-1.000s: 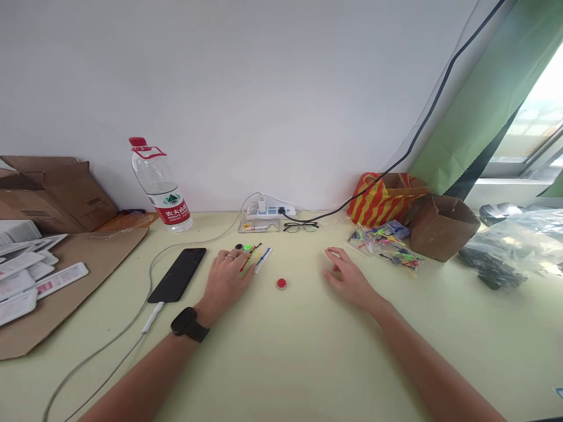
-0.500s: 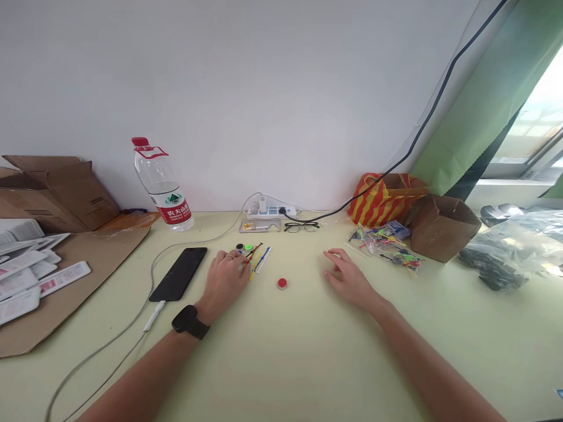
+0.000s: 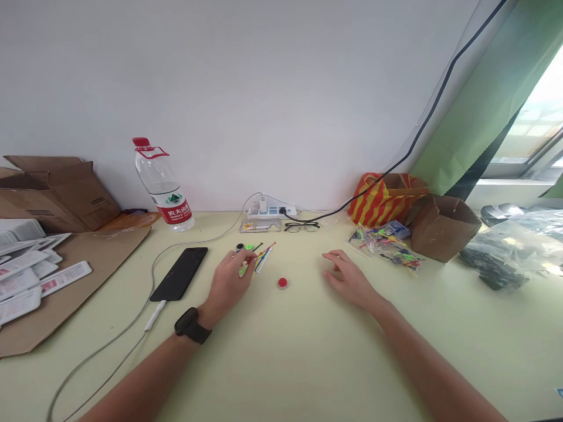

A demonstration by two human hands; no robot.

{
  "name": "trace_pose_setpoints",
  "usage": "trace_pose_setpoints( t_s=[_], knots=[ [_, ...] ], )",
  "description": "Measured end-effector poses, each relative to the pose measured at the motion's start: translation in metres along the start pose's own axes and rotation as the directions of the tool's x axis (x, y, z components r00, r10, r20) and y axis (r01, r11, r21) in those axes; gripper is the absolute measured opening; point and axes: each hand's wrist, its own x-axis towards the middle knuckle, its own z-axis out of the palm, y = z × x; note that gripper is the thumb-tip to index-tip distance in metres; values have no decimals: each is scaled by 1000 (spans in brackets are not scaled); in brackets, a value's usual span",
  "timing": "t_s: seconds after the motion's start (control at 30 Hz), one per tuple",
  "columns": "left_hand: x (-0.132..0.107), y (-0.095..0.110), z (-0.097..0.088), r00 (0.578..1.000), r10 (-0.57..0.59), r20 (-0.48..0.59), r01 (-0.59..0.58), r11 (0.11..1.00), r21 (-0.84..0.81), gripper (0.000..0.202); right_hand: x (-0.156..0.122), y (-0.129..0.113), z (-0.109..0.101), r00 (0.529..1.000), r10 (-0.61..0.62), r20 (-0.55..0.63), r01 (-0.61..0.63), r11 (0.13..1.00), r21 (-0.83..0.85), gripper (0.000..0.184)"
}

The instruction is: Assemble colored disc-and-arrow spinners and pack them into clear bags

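Observation:
My left hand (image 3: 232, 275), with a black watch on the wrist, pinches a thin red plastic stick (image 3: 268, 249) that points up to the right. Under and past its fingers lie a blue-and-white stick (image 3: 263, 261), a black stick (image 3: 258, 246), and small round discs, one of them black (image 3: 240, 247) and one green (image 3: 249, 247). The fingers partly hide this group. A red round piece (image 3: 282, 283) with a pale base sits alone on the table between my hands. My right hand (image 3: 348, 279) rests on the table at the right, fingers loosely apart, holding nothing.
A charging phone (image 3: 179, 274) lies left, near a large water bottle (image 3: 169, 205). Glasses (image 3: 301, 226) and a power strip (image 3: 272, 210) are by the wall. Bagged colourful parts (image 3: 387, 243) and a brown box (image 3: 444, 228) stand right; cards (image 3: 65, 278) lie on cardboard far left.
My left hand has lifted slightly and turned, and the red stick now sticks out from its fingertips, away from the other sticks. My right hand has stayed in place.

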Motion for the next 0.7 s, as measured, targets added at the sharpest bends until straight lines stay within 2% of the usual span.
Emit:
trace_pose_setpoints(
  t_s=[0.1, 0.17, 0.2, 0.3, 0.4, 0.57, 0.7],
  knots=[
    [-7, 15, 2, 977, 36, 213, 17, 970, -241, 23, 0, -12, 3, 1000, -7, 26, 4, 994, 108, 40],
    [-13, 26, 4, 937, 68, 343, 45, 950, -310, 26, -2, -26, 9, 998, -1, 61, -13, 971, 239, 37],
    [-16, 31, 5, 925, 80, 372, 49, 944, -325, 25, -3, -35, 13, 996, 2, 87, -30, 949, 315, 37],
    [-23, 43, 9, 916, 154, 371, 2, 922, -387, 21, -8, -60, 26, 983, -26, 184, -67, 874, 480, 33],
    [-28, 50, 12, 907, 181, 380, -9, 910, -414, 19, -12, -73, 35, 978, -39, 207, -76, 851, 520, 26],
    [-29, 57, 10, 891, 205, 406, 10, 883, -468, 14, -12, -70, 33, 967, 0, 256, -158, 785, 599, 28],
    [-31, 56, 14, 884, 237, 403, -12, 873, -487, 29, -9, -68, 32, 967, 31, 253, -194, 733, 652, 31]
  ],
)
